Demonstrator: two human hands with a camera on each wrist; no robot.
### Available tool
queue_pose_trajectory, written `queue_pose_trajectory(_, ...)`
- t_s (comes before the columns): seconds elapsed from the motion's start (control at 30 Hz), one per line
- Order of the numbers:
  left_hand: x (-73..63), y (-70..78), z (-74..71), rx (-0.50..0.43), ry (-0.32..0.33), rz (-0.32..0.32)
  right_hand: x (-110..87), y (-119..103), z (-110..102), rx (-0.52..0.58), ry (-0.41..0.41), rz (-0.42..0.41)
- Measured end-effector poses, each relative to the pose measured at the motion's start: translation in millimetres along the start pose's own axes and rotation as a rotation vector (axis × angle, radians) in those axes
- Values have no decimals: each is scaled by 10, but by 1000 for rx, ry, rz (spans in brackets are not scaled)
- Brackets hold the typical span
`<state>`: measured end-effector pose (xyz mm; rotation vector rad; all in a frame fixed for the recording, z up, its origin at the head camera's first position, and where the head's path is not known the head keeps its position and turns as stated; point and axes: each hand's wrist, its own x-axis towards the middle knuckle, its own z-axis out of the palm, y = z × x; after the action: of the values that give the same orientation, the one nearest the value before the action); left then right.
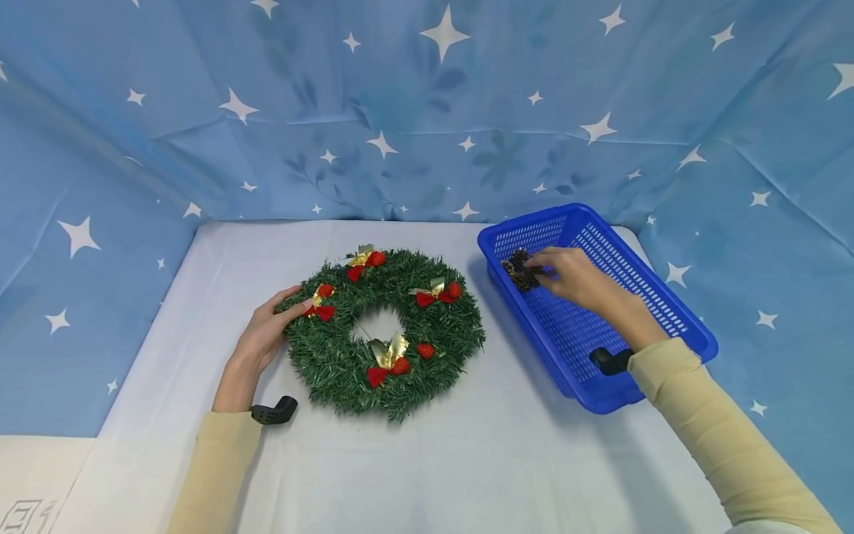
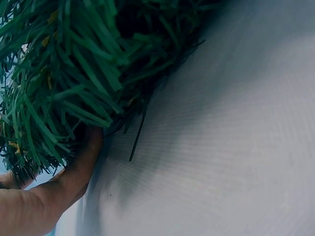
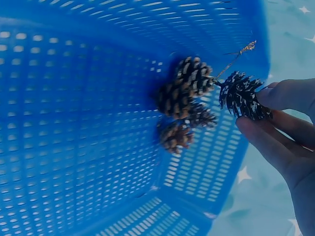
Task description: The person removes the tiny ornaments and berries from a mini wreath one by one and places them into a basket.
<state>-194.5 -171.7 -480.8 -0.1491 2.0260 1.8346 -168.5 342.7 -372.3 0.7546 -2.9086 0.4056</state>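
Blue basket (image 1: 560,322) holds pine cones (image 3: 174,98) — right hand (image 1: 579,279) pinches another cone (image 3: 240,96).

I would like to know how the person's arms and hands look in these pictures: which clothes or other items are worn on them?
The left hand and right hand wear no gloves. The left sleeve and right sleeve are long and pale yellow. A small black device sits at the left wrist, another at the right.
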Motion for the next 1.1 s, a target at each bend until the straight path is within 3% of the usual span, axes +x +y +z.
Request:
queue_pose_trajectory(0.23, -14, 15, -9, -5, 15, 3, -40, 78, 103, 15, -79, 57)
queue_pose_trajectory(0.53, -22, 22, -18, -2, 15, 1, -53, 109, 287, 72, -144, 33)
queue_pose_trajectory(0.8, 8, -5, -8, -29, -1, -11, 10, 99, 391, 97, -151, 18)
queue_pose_trajectory(1.1, 16, -17, -11, -4, 5, -12, 26, 134, 469, 81, -171, 69)
